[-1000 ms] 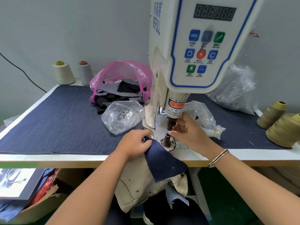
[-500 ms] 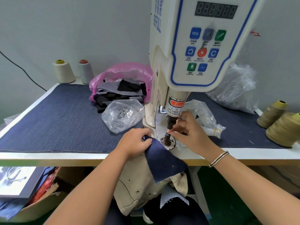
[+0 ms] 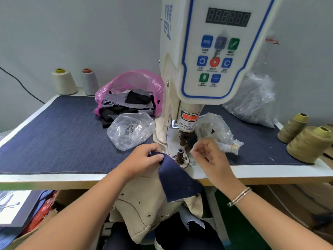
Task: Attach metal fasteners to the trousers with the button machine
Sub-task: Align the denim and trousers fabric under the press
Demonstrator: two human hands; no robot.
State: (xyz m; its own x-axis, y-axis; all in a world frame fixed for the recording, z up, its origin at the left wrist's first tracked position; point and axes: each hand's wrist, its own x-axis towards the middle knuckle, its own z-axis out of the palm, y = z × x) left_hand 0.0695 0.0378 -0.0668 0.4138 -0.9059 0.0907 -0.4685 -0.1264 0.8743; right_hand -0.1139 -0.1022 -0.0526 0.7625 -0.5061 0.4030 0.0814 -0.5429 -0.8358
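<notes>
Beige cloth, the trousers (image 3: 144,212), hangs below the table edge at lower centre of the frame, dotted with small dark holes or studs, and a dark navy patch (image 3: 177,181) lies over its upper part, one small metal fastener showing near the patch's lower right corner. The left hand (image 3: 144,159), at centre, pinches the top corner of the navy patch between thumb and curled fingers, just left of the machine's lower die (image 3: 180,154), a short dark post standing on a round metal plate. The right hand (image 3: 210,157), with a thin silver bracelet (image 3: 239,196) on its wrist, sits just right of the die with its fingers loosely curled and thumb and fingertips close together; it is blurred, and whether it pinches anything small cannot be told. Above the die hangs the upper punch of the button machine (image 3: 207,69), under an orange warning label; the cream body rises to the top of the frame with a blue-bordered panel of buttons and a dark display. Left of the machine a clear bag of metal fasteners (image 3: 130,129) rests on the denim-covered table (image 3: 54,134), with a pink bag of fabric scraps (image 3: 129,96) behind it. Further clear bags lie right of the machine. Two pale thread cones (image 3: 75,81) stand at the far left, two olive thread cones (image 3: 304,139) at the right edge.
</notes>
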